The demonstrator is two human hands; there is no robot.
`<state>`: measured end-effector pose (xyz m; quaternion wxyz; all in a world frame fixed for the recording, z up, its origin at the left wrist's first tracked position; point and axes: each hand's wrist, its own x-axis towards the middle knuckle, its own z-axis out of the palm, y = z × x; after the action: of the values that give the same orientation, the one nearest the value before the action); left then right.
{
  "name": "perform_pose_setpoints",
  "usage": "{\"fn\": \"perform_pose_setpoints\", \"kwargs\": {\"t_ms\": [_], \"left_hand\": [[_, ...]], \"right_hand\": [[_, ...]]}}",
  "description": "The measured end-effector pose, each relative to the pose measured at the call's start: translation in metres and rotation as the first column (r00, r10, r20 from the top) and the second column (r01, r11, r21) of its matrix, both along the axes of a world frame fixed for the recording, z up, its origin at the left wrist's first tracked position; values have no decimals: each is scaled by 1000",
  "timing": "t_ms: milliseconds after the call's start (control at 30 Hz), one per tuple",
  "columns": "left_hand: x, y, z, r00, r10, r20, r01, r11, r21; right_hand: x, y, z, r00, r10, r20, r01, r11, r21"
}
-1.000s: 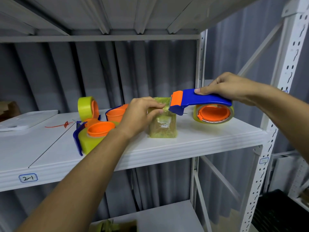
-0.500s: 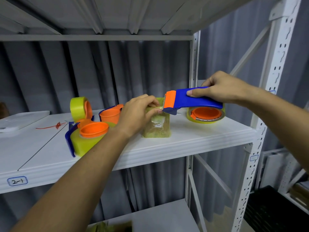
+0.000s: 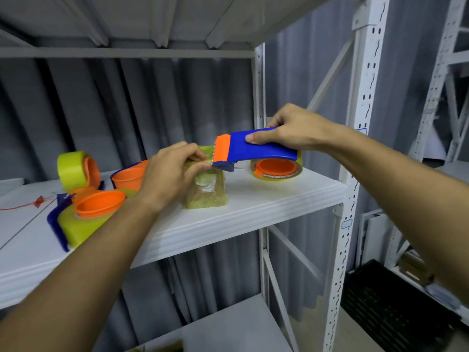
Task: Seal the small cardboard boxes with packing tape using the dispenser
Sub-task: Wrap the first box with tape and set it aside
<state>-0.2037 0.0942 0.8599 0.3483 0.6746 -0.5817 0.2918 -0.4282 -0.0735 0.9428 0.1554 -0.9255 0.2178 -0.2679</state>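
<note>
A small box point(image 3: 206, 191) wrapped in yellowish tape stands upright on the white shelf point(image 3: 266, 199). My left hand point(image 3: 172, 174) grips its top edge, fingers and thumb curled over it. My right hand point(image 3: 291, 130) holds the blue handle of a tape dispenser point(image 3: 253, 148). Its orange cutter end sits against the box top, right beside my left fingertips. The dispenser's tape roll with an orange core point(image 3: 276, 167) hangs just above the shelf to the right of the box.
Other blue and orange dispensers with yellow tape rolls point(image 3: 83, 214) lie on the shelf to the left, one roll point(image 3: 73, 168) upright behind them. A white perforated post point(image 3: 355, 148) stands at the shelf's right end. A lower shelf point(image 3: 228, 331) sits below.
The dispenser's cutter end has moved left along the box top toward my left fingers. The view has shifted slightly. My left hand keeps its hold on the box.
</note>
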Motion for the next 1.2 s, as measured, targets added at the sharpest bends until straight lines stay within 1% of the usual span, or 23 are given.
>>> {"fn": "perform_pose_setpoints", "kwargs": {"t_ms": [67,133,233,300,400,500,600,700,767,833,933,1100,1200], "left_hand": [[2,1,1,1000,-5,-31,5,1000,-5],[1,0,2,1000,13,-24,-13,1000,4],[-4,-2,2,995,70,74,-74,996,51],[-7,-2,3,986,92,139,-108,987,117],[-14,-3,10,977,116,181,-148,974,172],[-23,-13,18,981,76,178,-108,978,181],[-26,-21,20,991,21,130,-51,973,226],[-24,-22,16,993,46,113,-62,987,148],[-25,-24,12,984,72,164,-93,988,121],[-26,-25,11,977,78,196,-104,986,126],[-25,-24,10,975,82,206,-110,985,131],[-24,-24,10,982,63,176,-85,989,122],[-24,-24,10,985,56,166,-78,989,129]], "right_hand": [[-9,-4,6,999,-28,25,28,1000,-5],[-17,-6,9,999,-43,18,43,999,-6],[-19,-4,8,998,-69,0,69,997,-30],[-16,-2,10,996,-87,3,87,995,-56],[-10,1,10,993,-116,-15,114,990,-85],[-7,2,7,992,-123,-25,120,989,-85],[-6,3,6,989,-143,-31,139,985,-99],[-7,4,5,989,-145,-41,141,986,-84],[-8,6,4,986,-162,-47,158,983,-91],[-9,8,5,980,-191,-55,183,976,-119],[-9,10,6,976,-206,-66,194,970,-149],[-20,8,4,980,-195,-43,191,978,-80],[-24,8,1,982,-187,-23,185,980,-73]]}}
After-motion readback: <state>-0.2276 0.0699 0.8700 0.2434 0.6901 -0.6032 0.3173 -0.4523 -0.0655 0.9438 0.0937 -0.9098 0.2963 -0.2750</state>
